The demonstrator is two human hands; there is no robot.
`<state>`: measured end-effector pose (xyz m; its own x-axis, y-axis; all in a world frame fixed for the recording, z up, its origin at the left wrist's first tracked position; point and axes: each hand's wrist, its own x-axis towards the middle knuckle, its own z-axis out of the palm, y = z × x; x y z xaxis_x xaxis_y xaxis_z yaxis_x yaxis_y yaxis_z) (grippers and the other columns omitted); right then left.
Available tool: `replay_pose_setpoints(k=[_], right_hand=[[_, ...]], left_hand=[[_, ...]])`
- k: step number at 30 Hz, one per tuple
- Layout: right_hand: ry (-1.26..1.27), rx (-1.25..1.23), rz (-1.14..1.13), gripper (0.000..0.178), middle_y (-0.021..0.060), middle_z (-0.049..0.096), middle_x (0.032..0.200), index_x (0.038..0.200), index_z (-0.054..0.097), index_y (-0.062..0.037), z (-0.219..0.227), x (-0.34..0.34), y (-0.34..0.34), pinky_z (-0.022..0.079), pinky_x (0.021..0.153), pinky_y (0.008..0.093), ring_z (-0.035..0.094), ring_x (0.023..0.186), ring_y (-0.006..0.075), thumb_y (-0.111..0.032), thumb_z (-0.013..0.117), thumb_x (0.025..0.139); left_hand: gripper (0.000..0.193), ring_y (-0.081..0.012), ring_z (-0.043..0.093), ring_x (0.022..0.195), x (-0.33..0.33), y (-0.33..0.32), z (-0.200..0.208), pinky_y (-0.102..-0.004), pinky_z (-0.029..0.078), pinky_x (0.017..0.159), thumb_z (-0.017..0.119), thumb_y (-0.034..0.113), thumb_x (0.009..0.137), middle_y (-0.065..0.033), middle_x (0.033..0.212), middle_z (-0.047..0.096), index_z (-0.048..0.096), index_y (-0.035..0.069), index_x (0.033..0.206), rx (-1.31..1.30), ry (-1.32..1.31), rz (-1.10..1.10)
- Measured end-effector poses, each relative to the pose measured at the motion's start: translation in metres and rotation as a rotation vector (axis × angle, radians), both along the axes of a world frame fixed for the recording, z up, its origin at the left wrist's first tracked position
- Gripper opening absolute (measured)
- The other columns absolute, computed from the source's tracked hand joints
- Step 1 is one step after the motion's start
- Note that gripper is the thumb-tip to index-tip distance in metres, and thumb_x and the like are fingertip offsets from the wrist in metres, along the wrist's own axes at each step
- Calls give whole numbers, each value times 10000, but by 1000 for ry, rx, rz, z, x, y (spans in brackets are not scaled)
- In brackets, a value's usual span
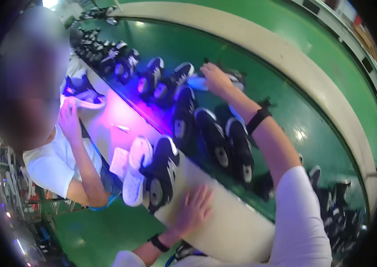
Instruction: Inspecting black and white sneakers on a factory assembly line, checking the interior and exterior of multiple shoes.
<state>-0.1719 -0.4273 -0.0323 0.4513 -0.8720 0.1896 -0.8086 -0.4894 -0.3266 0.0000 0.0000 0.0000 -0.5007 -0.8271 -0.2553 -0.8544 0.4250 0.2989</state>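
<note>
Violet-pink light glows on the desk [113,113] to my left; white glare spots the green surface [286,122] beyond. A co-worker's head [30,75] is blurred, and fisheye edges curve into black.

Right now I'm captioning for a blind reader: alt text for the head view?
The person's right hand is at a pale-soled shoe among dark shoes on a green surface; the left hand lies open on a pale ledge near a black shoe. A co-worker touches another shoe near violet light.
</note>
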Motion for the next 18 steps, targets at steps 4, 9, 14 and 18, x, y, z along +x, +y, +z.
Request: replay_pose_setpoints(k=[4, 9, 14, 18], right_hand=[[216, -65, -74, 535, 63, 642, 1168, 1163, 624, -122, 19, 8, -47, 440, 960, 436, 577, 1154, 265, -332, 801, 704], [-228, -213, -96, 434, 102, 681, 1051, 1062, 670, -79, 45, -30, 19, 478, 897, 451, 617, 1042, 330, -320, 800, 726], [-921, 18, -340, 318, 46, 599, 1023, 1128, 591, 13, 147, -117, 154, 514, 819, 277, 562, 971, 112, -29, 735, 847], [-1199, 56, -469, 303, 36, 639, 1089, 1176, 585, -4, 226, -121, 303, 487, 876, 267, 605, 1006, 120, -60, 672, 891]], left_hand=[[623, -267, 251, 1483, -39, -35, -27, -557, 187, 1185, 467, 437, 992, -130, 1593, 281, 333, 163, 1535, -75, 171, 67], [608, -253, 224, 1494, -8, -15, 0, -547, 161, 1193, 457, 420, 1004, -115, 1604, 263, 334, 144, 1532, -29, 154, 49], [668, -305, 153, 1511, -14, -9, -12, -536, 98, 1208, 482, 403, 985, -180, 1610, 215, 292, 80, 1538, -102, 129, 2], [746, -321, 302, 1456, -13, -23, -9, -544, 256, 1164, 513, 495, 977, -157, 1619, 195, 271, 74, 1544, 589, 912, 370]])
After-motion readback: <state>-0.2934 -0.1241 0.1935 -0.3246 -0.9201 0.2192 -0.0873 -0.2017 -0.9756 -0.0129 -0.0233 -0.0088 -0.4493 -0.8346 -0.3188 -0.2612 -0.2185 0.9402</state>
